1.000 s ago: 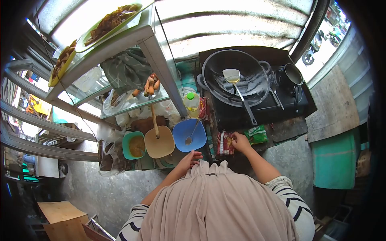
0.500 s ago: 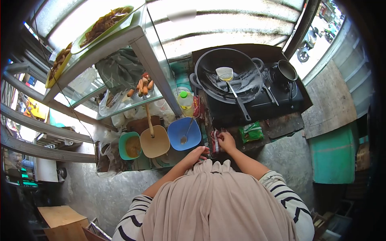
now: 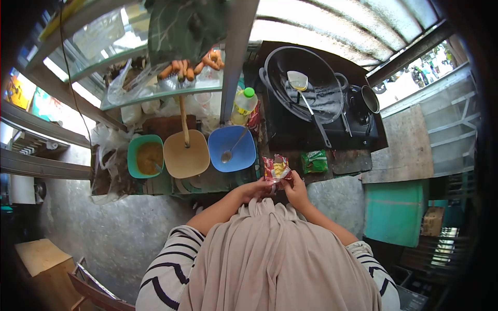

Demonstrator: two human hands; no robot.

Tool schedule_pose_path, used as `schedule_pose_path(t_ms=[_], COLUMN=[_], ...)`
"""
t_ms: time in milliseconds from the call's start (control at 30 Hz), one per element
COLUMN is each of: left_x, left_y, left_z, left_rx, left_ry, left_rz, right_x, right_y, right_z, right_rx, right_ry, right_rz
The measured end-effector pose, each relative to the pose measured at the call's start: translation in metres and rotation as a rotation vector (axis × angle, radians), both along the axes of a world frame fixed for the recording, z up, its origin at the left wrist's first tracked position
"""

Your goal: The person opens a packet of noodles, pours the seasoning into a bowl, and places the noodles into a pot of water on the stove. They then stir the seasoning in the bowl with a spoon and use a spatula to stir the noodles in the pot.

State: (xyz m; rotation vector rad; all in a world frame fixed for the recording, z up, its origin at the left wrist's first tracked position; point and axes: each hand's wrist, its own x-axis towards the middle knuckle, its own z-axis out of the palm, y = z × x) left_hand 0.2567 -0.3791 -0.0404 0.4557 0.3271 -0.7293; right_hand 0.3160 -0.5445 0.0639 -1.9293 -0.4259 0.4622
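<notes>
A small red packet (image 3: pixel 279 169) with a yellow patch is held up in front of my chest at the counter's front edge. My right hand (image 3: pixel 296 189) is closed on its right lower side, thumb and fingers pinching it. My left hand (image 3: pixel 255 189) is closed on its lower left part, with some fingertips hidden. A green packet (image 3: pixel 314 161) lies on the counter just right of my right hand. Beyond my left hand stands a blue bowl (image 3: pixel 217 160) with a metal spoon (image 3: pixel 226 156) in it.
A beige bowl (image 3: pixel 171 168) with a wooden handle and a green bowl (image 3: pixel 133 166) of brownish mixture stand left. At the back right, a black wok (image 3: pixel 280 72) holding a spatula (image 3: pixel 311 111) sits on the stove. A green-capped bottle (image 3: pixel 244 106) and carrots (image 3: pixel 179 67) are behind the bowls.
The red packet has been lifted off the counter toward me, now held by both hands. My left hand has come to the packet. The camera view has shifted.
</notes>
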Motion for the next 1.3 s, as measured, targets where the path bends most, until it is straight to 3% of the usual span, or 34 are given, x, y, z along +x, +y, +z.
schedule_pose_path(t_ms=[100, 133, 300, 367, 400, 433, 500, 667, 733, 900, 967, 1033, 1133, 1200, 1300], left_x=[-0.003, -0.011, -0.048, -0.069, -0.077, -0.087, -0.109, -0.166, -0.187, -0.197, -0.193, -0.19, -0.182, -0.174, -0.158], left_y=[-0.001, 0.01, 0.035, 0.05, 0.058, 0.071, 0.099, 0.161, 0.176, 0.191, 0.194, 0.197, 0.196, 0.193, 0.185], left_z=[-0.033, 0.0, 0.037, 0.055, 0.041, 0.044, 0.056, 0.111, 0.159, 0.2, 0.216, 0.227, 0.241, 0.248, 0.249], left_rx=[-0.2, -0.288, -0.343, -0.023, 0.068, 0.067, 0.269, 0.303, -0.084, 0.108, 0.19, 0.199, 0.184, 0.171, 0.341], left_ry=[-0.096, -0.173, -0.186, -0.279, -0.33, -0.32, -0.415, -0.425, -0.289, -0.394, -0.572, -0.582, -0.586, -0.596, -0.676], left_rz=[-0.065, -0.054, -0.029, 0.137, 0.073, 0.068, 0.12, 0.166, 0.177, 0.256, 0.329, 0.293, 0.256, 0.243, 0.348], right_x=[-0.03, -0.039, -0.081, -0.096, -0.104, -0.115, -0.135, -0.168, -0.182, -0.198, -0.19, -0.185, -0.177, -0.168, -0.148], right_y=[0.007, 0.01, 0.029, 0.039, 0.047, 0.065, 0.098, 0.15, 0.168, 0.182, 0.183, 0.183, 0.181, 0.178, 0.172], right_z=[0.01, 0.018, 0.015, 0.012, 0.011, 0.023, 0.056, 0.093, 0.119, 0.176, 0.171, 0.178, 0.193, 0.199, 0.208], right_rx=[0.049, 0.016, 0.049, 0.106, 0.012, 0.013, -0.189, -0.19, -0.177, -0.195, -0.139, -0.092, -0.046, 0.202, 0.187], right_ry=[0.136, 0.208, 0.379, 0.403, 0.185, 0.195, -0.294, -0.511, -0.541, -0.622, -0.666, -0.702, -0.525, -0.186, -0.376], right_rz=[0.02, 0.037, 0.047, 0.089, 0.13, 0.125, 0.272, 0.186, 0.156, 0.137, 0.075, 0.024, 0.046, 0.022, 0.129])
